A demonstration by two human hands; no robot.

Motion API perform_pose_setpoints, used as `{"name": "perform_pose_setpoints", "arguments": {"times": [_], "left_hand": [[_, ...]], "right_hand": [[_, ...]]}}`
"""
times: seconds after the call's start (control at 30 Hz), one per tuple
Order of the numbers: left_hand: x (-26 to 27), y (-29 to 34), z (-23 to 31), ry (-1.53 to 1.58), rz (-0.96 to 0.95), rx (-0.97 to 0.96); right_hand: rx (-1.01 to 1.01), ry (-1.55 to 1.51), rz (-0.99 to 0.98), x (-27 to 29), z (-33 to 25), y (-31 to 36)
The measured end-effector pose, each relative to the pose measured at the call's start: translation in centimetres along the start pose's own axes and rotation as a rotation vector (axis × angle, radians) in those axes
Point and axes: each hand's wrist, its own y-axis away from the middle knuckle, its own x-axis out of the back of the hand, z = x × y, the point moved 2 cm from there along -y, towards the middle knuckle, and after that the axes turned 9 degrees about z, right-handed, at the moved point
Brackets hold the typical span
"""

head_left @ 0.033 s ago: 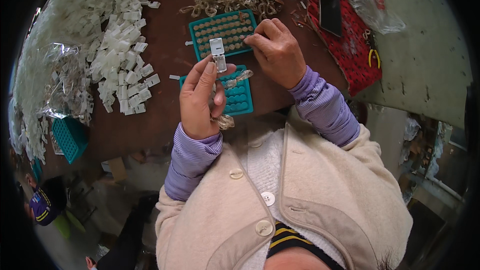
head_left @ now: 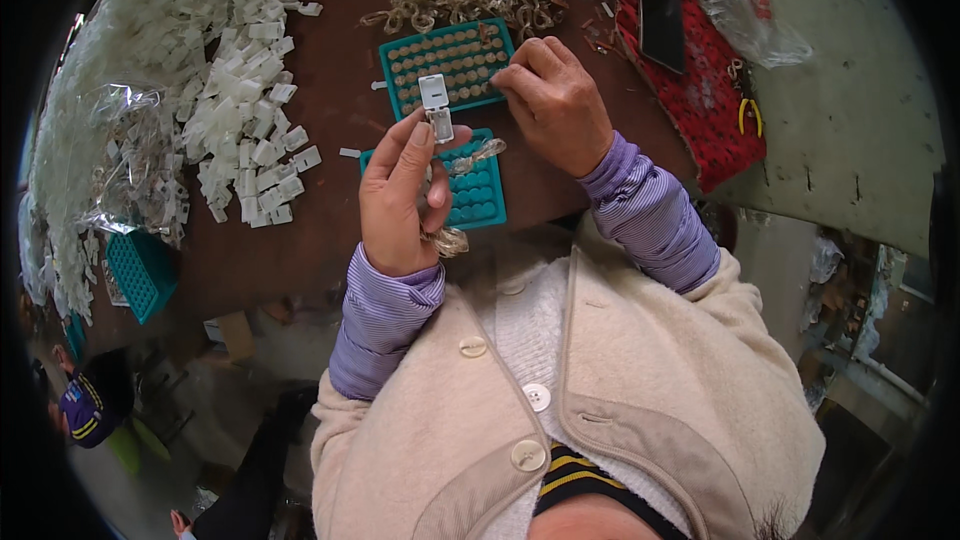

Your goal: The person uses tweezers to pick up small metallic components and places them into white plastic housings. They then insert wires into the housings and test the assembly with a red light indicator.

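My left hand grips a small white hinged plastic case between thumb and fingers, its lid swung up. A bundled length of clear cord hangs in the same hand, and another looped part sticks out past the fingers. My right hand is closed in a pinch at the right edge of a teal tray filled with rows of small round tan pieces. Whatever its fingertips hold is too small to make out. Under my left fingers lies a second teal tray with round pockets.
White plastic cases are heaped on the left of the brown table. Behind the trays lie coiled cords. To the right are a phone on red cloth and yellow-handled pliers. Another teal tray sits at the left edge.
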Motion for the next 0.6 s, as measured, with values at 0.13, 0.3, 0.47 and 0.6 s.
{"name": "perform_pose_setpoints", "arguments": {"times": [0.13,0.3,0.47,0.6], "left_hand": [[-0.3,-0.1,-0.3,-0.041,0.012,-0.027],[-1.7,0.6,-1.2,-0.14,0.03,-0.12],[-3.2,2.0,-1.7,-0.426,-0.041,-0.316],[-3.7,2.6,-1.8,-0.547,-0.095,-0.342]], "right_hand": [[-0.042,-0.037,0.024,0.6,0.0,0.2],[-0.183,-0.335,0.184,3.4,-2.3,0.3],[-0.126,-0.341,0.253,5.2,-4.6,0.6],[-0.148,-0.38,0.24,6.2,-4.5,1.2]]}}
